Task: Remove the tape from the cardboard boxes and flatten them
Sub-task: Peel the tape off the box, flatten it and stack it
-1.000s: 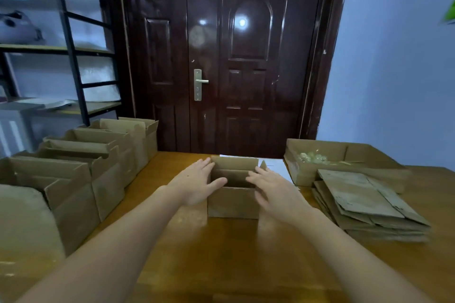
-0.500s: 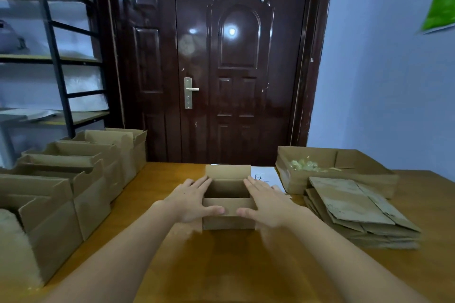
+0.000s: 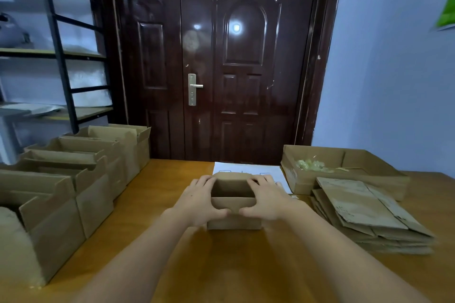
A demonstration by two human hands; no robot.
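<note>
A small open cardboard box [image 3: 234, 221] stands upright in the middle of the wooden table [image 3: 246, 265]. My left hand [image 3: 199, 202] grips its left side, fingers along the rim and thumb on the near flap. My right hand [image 3: 267, 200] grips the right side the same way, thumb pressing the near flap inward. The two thumbs nearly meet at the front. No tape is visible on this box. A stack of flattened boxes [image 3: 364, 216] lies to the right.
Several open upright boxes [image 3: 81, 179] line the table's left side. A wide shallow box [image 3: 354, 167] holding crumpled tape [image 3: 311, 165] sits at the back right. A white sheet [image 3: 248, 170] lies behind the small box. Beyond are a dark door [image 3: 221, 56] and a metal shelf [image 3: 54, 51].
Both hands closed in from beside the box onto its sides. The thumbs came together on the near flap, and the box sits nearer to me.
</note>
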